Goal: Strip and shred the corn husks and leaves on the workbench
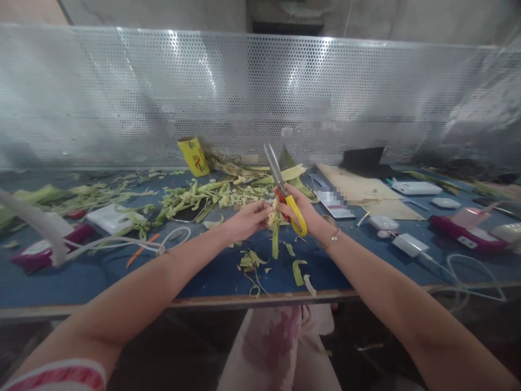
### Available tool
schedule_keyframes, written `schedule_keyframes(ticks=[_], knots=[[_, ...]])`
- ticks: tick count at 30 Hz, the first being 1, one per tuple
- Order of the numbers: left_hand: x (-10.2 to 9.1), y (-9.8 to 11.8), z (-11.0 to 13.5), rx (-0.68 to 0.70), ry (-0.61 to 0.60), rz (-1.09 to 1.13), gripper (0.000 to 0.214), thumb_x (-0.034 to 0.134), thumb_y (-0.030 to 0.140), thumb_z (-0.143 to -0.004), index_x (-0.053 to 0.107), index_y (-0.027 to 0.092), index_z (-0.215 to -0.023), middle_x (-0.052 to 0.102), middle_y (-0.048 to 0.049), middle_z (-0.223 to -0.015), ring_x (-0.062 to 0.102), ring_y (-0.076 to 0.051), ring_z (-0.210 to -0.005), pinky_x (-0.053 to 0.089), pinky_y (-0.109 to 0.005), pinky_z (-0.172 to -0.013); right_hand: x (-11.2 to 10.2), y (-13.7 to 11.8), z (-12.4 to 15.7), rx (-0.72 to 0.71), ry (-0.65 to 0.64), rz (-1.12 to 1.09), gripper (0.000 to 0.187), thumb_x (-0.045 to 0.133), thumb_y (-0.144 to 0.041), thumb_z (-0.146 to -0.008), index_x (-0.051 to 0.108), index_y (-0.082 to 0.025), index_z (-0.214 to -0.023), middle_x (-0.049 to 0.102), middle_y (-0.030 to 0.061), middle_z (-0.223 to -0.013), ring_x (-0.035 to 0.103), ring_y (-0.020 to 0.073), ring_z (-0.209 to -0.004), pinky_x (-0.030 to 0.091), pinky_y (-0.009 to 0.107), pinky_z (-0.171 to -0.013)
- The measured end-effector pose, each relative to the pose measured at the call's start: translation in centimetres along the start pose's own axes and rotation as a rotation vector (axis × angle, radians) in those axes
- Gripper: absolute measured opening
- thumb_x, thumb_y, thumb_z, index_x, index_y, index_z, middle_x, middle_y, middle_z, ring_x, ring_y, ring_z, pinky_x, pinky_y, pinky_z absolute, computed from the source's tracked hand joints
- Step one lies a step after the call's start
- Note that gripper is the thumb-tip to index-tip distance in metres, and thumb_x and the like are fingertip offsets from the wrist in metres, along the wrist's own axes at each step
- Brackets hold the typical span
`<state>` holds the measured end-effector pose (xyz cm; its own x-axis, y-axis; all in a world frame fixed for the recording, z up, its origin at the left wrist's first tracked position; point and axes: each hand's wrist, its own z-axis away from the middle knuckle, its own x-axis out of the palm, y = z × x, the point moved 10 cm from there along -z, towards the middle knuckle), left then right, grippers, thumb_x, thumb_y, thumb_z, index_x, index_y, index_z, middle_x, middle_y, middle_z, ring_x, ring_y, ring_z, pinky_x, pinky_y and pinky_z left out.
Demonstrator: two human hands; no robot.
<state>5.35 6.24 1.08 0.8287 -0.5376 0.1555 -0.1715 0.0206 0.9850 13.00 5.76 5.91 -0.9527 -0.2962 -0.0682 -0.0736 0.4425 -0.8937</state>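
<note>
My left hand (251, 218) pinches one side of a small bunch of pale yellow-green plant strips (275, 221), with a strip hanging below it. My right hand (300, 202) meets it from the other side and also holds a pair of scissors (273, 163). The long metal blades point up and away from me; the yellow and red handles (299, 217) rest against my right palm and fingers. My fingertips partly cover the bunch. Just beyond my hands lies a loose pile of pale green plant pieces (220, 193). Leaf scraps (250, 262) are scattered on the blue tabletop nearer me.
A yellow cylindrical container (194, 156) leans at the back before a perforated metal screen (228, 81). Phones, including one (334, 204) to the right, lie about. A white charger (410, 245) with cable, a purple device (468, 233) and white cables (122, 241) flank my arms.
</note>
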Motion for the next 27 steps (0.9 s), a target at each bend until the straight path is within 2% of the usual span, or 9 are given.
schedule_keyframes(ticks=[4, 8, 13, 16, 21, 27], knots=[[0.3, -0.3, 0.1, -0.015, -0.028, -0.123, 0.036, 0.066, 0.046, -0.068, 0.045, 0.016, -0.064, 0.042, 0.0035, -0.055, 0.040, -0.007, -0.050, 0.034, -0.022, -0.050, 0.1, 0.3, 0.1, 0.044, -0.006, -0.006, 0.037, 0.068, -0.033, -0.065, 0.051, -0.022, -0.096, 0.047, -0.0045, -0.071, 0.037, 0.0040, -0.045, 0.032, 0.019, -0.038], [0.8, 0.2, 0.3, 0.032, -0.049, -0.220, 0.037, 0.059, 0.049, -0.072, 0.043, 0.017, -0.061, 0.043, 0.0023, -0.054, 0.042, -0.009, -0.051, 0.033, -0.025, -0.052, -0.2, 0.3, -0.1, 0.029, 0.010, -0.017, 0.038, 0.070, -0.032, -0.062, 0.051, -0.022, -0.094, 0.048, -0.0046, -0.071, 0.040, 0.0052, -0.049, 0.033, 0.019, -0.040], [0.4, 1.5, 0.0, 0.174, -0.011, -0.528, 0.030, 0.048, 0.038, -0.077, 0.042, 0.018, -0.055, 0.045, 0.0018, -0.053, 0.041, -0.010, -0.052, 0.032, -0.025, -0.053, -0.7, 0.8, -0.2, 0.046, 0.054, -0.034, 0.037, 0.067, -0.033, -0.065, 0.049, -0.022, -0.096, 0.046, -0.0063, -0.069, 0.039, 0.0037, -0.044, 0.032, 0.018, -0.038], [-0.2, 1.8, -0.1, 0.181, 0.038, -0.640, 0.026, 0.043, 0.032, -0.076, 0.041, 0.018, -0.053, 0.044, 0.0029, -0.051, 0.039, -0.009, -0.050, 0.030, -0.024, -0.051, -0.7, 1.0, -0.2, 0.063, 0.076, -0.002, 0.040, 0.068, -0.031, -0.063, 0.047, -0.022, -0.095, 0.047, -0.0066, -0.069, 0.040, 0.0033, -0.043, 0.034, 0.018, -0.038], [-0.1, 1.5, -0.1, 0.139, 0.020, -0.577, 0.021, 0.041, 0.026, -0.069, 0.034, 0.018, -0.052, 0.037, 0.0062, -0.045, 0.034, -0.007, -0.045, 0.027, -0.022, -0.048, -0.8, 1.3, -0.6, 0.066, 0.138, 0.063, 0.040, 0.070, -0.031, -0.060, 0.047, -0.021, -0.091, 0.048, -0.0065, -0.064, 0.044, 0.0055, -0.047, 0.034, 0.017, -0.040], [-0.1, 1.6, 0.0, 0.155, 0.030, -0.527, 0.020, 0.043, 0.024, -0.067, 0.034, 0.018, -0.050, 0.036, 0.0063, -0.045, 0.033, -0.006, -0.044, 0.026, -0.021, -0.047, -1.2, 1.6, -1.0, -0.035, 0.158, 0.185, 0.037, 0.063, -0.029, -0.062, 0.049, -0.020, -0.095, 0.050, -0.0051, -0.066, 0.050, 0.0087, -0.057, 0.040, 0.020, -0.050]])
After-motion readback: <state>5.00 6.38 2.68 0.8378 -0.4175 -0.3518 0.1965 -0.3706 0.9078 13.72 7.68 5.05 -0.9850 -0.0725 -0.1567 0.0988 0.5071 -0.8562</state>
